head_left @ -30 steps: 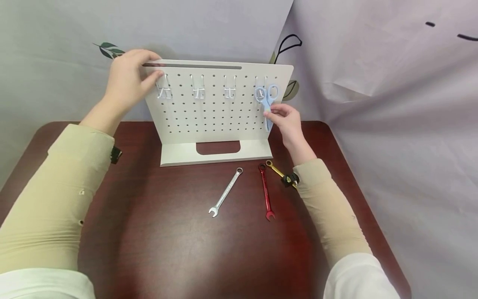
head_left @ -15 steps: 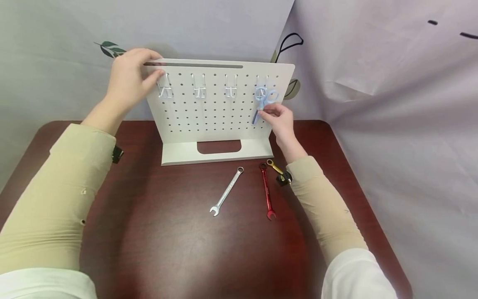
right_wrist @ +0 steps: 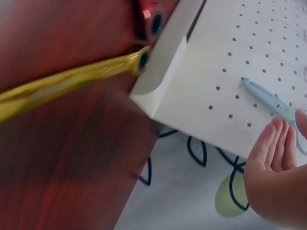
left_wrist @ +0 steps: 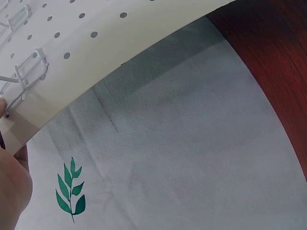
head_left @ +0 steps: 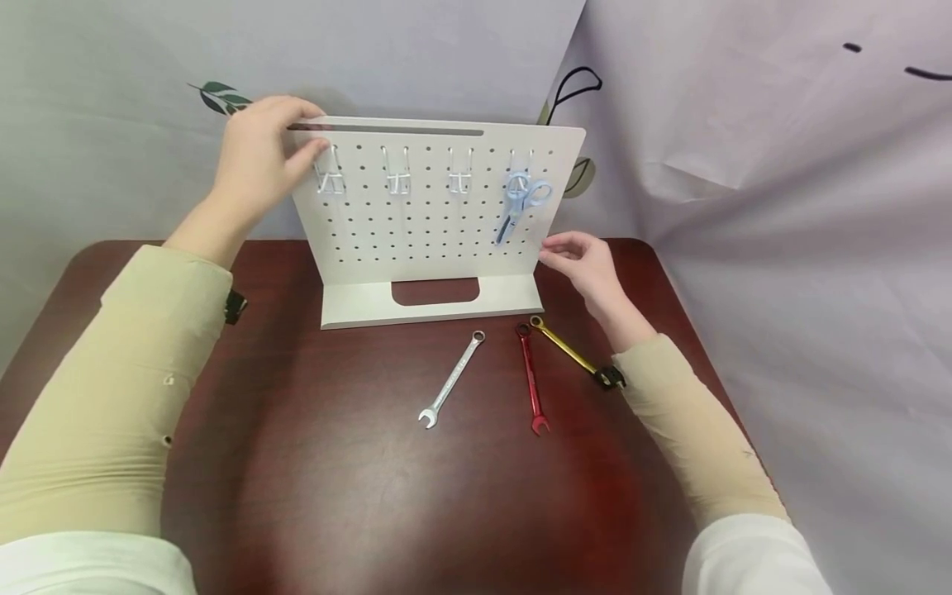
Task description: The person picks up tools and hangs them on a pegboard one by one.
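A white pegboard (head_left: 416, 223) stands upright on its foot. My left hand (head_left: 260, 157) grips its top left corner, thumb in front and fingers over the top edge; the left wrist view catches only part of that hand (left_wrist: 14, 191). Light blue scissors (head_left: 511, 216) hang by one finger loop from the rightmost wire hook (head_left: 521, 159), blades slanting down to the left. Just off the board's lower right edge is my right hand (head_left: 583, 263), fingers loosely bent and holding nothing. In the right wrist view the scissors (right_wrist: 268, 99) lie beyond the fingertips.
Three more wire hooks, such as the leftmost (head_left: 330, 182), line the board's upper part. On the dark red table (head_left: 335, 463) lie a silver wrench (head_left: 452, 380), a red wrench (head_left: 531, 380) and a yellow wrench (head_left: 565, 350). Grey cloth (head_left: 803, 248) surrounds the table.
My right hand has let go of the scissors and moved down to the right; they now hang tilted on the hook. The left hand keeps its place on the board.
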A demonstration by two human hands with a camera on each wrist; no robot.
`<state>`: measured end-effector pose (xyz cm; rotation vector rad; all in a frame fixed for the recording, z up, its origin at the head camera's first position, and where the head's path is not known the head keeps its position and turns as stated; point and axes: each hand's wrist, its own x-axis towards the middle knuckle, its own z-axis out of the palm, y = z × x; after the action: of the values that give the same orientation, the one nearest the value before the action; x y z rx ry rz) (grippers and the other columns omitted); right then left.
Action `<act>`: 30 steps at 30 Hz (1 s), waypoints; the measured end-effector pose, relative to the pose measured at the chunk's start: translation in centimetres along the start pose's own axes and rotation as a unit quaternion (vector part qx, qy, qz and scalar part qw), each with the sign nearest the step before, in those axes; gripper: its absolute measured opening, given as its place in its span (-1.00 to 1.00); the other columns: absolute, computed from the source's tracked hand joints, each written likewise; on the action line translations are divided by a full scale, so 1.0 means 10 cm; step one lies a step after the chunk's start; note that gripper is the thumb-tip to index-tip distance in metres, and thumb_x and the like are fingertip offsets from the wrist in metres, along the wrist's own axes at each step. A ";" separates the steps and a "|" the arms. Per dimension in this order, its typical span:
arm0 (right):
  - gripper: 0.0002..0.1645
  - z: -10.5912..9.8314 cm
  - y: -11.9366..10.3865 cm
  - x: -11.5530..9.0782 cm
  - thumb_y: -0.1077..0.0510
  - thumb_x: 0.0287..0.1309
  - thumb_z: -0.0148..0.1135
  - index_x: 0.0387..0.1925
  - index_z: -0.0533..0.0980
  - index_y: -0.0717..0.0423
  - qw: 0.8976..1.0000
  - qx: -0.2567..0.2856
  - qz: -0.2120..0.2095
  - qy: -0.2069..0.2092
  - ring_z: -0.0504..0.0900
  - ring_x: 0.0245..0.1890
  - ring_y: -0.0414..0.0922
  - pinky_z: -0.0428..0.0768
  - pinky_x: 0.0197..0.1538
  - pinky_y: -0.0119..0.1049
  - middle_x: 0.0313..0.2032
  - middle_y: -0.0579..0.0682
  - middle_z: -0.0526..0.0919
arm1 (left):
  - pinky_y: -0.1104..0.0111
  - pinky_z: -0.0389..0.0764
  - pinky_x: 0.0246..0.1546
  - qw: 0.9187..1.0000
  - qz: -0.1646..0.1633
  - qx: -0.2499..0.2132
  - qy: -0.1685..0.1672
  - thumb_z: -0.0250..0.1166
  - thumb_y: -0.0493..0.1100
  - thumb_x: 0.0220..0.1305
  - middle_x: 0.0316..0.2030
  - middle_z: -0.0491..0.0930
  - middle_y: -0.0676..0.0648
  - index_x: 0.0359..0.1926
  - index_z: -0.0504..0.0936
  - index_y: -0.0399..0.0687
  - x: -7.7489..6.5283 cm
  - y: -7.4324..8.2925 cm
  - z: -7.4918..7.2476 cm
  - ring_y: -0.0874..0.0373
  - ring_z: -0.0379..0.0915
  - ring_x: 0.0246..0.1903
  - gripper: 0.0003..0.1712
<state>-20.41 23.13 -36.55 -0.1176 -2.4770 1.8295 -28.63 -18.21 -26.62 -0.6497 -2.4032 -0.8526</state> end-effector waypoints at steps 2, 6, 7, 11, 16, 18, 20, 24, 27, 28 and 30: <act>-0.57 -0.09 0.04 -0.07 0.26 0.30 0.43 0.12 0.62 0.45 1.000 -0.024 0.001 -0.016 0.70 -0.28 -0.43 0.60 -0.11 -0.54 -0.37 -0.42 0.72 | -0.16 0.44 0.35 1.000 0.002 0.000 -0.001 0.36 -0.35 0.37 0.06 0.73 -0.39 0.09 0.70 -0.35 0.00 -0.01 0.00 -0.36 0.59 0.17 -0.70; -0.61 -0.24 0.14 -0.22 0.27 0.31 0.43 0.07 0.63 0.45 0.997 -0.066 0.008 -0.047 0.71 -0.30 -0.46 0.63 -0.11 -0.60 -0.38 -0.46 0.73 | -0.15 0.44 0.36 1.000 0.005 0.004 -0.002 0.35 -0.35 0.38 0.06 0.72 -0.41 0.10 0.68 -0.38 -0.01 -0.02 0.00 -0.38 0.58 0.17 -0.69; -0.62 -0.27 0.18 -0.25 0.28 0.31 0.42 0.07 0.63 0.46 0.996 -0.074 0.010 -0.056 0.72 -0.30 -0.47 0.64 -0.11 -0.61 -0.38 -0.45 0.74 | -0.16 0.44 0.36 1.000 0.006 0.005 -0.003 0.35 -0.35 0.38 0.06 0.72 -0.42 0.10 0.68 -0.39 -0.01 -0.02 0.00 -0.38 0.58 0.17 -0.69; -0.63 -0.37 0.30 -0.36 0.32 0.29 0.41 0.06 0.62 0.50 0.991 -0.100 0.017 -0.088 0.74 -0.32 -0.48 0.67 -0.12 -0.62 -0.32 -0.29 0.81 | -0.16 0.44 0.35 1.000 0.011 0.007 -0.002 0.36 -0.35 0.38 0.06 0.72 -0.42 0.09 0.68 -0.40 0.00 -0.02 0.00 -0.38 0.58 0.17 -0.69; -0.63 -0.47 0.48 -0.45 0.32 0.27 0.43 0.05 0.64 0.46 0.982 -0.138 0.027 -0.123 0.73 -0.31 -0.46 0.67 -0.13 -0.60 -0.19 0.01 0.84 | -0.15 0.45 0.35 1.000 0.010 0.005 0.002 0.36 -0.34 0.38 0.06 0.72 -0.41 0.10 0.68 -0.38 0.00 -0.03 0.02 -0.37 0.59 0.16 -0.69; -0.65 -0.49 0.54 -0.47 0.32 0.28 0.43 0.04 0.65 0.45 0.979 -0.147 0.037 -0.140 0.73 -0.30 -0.44 0.67 -0.12 -0.59 -0.16 0.12 0.83 | -0.16 0.45 0.34 1.000 0.010 0.006 0.002 0.36 -0.34 0.38 0.06 0.72 -0.41 0.10 0.69 -0.38 0.01 -0.03 0.02 -0.37 0.59 0.16 -0.69; -0.66 -0.50 0.59 -0.50 0.32 0.29 0.43 0.04 0.66 0.44 0.975 -0.154 0.045 -0.157 0.73 -0.30 -0.43 0.67 -0.12 -0.59 -0.13 0.22 0.82 | -0.16 0.46 0.32 1.000 0.011 0.006 0.001 0.36 -0.35 0.38 0.05 0.72 -0.41 0.10 0.69 -0.38 0.01 -0.03 0.02 -0.38 0.59 0.15 -0.69; -0.68 -0.50 0.68 -0.52 0.33 0.29 0.41 0.03 0.66 0.45 0.967 -0.169 0.055 -0.181 0.76 -0.27 -0.34 0.66 -0.14 -0.58 -0.12 0.32 0.81 | -0.17 0.46 0.30 1.000 0.014 0.007 0.001 0.36 -0.36 0.38 0.04 0.72 -0.42 0.08 0.69 -0.40 0.01 -0.03 0.01 -0.38 0.59 0.13 -0.70; -0.68 -0.48 0.74 -0.53 0.33 0.28 0.42 0.03 0.67 0.44 0.962 -0.183 0.060 -0.193 0.78 -0.25 -0.26 0.65 -0.17 -0.56 -0.13 0.33 0.81 | -0.16 0.46 0.30 1.000 0.013 0.004 0.003 0.35 -0.36 0.37 0.04 0.72 -0.42 0.08 0.69 -0.40 0.02 -0.04 0.02 -0.38 0.59 0.13 -0.71; -0.67 -0.48 0.76 -0.54 0.32 0.27 0.43 0.02 0.67 0.43 0.961 -0.187 0.060 -0.196 0.77 -0.25 -0.25 0.65 -0.18 -0.55 -0.13 0.32 0.81 | -0.16 0.46 0.31 1.000 0.010 0.001 0.004 0.36 -0.37 0.37 0.04 0.72 -0.42 0.08 0.69 -0.40 0.02 -0.05 0.02 -0.37 0.59 0.14 -0.71; -0.67 -0.47 0.80 -0.54 0.30 0.25 0.46 0.01 0.68 0.42 0.959 -0.193 0.061 -0.199 0.76 -0.25 -0.22 0.65 -0.20 -0.53 -0.13 0.32 0.81 | -0.14 0.46 0.31 1.000 0.006 -0.005 0.005 0.36 -0.37 0.36 0.03 0.72 -0.42 0.08 0.69 -0.39 0.02 -0.05 0.03 -0.36 0.59 0.13 -0.70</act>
<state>-14.34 29.42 -42.86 0.0946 -3.1515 1.5002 -29.16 -18.28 -26.95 -0.6619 -2.3853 -0.8621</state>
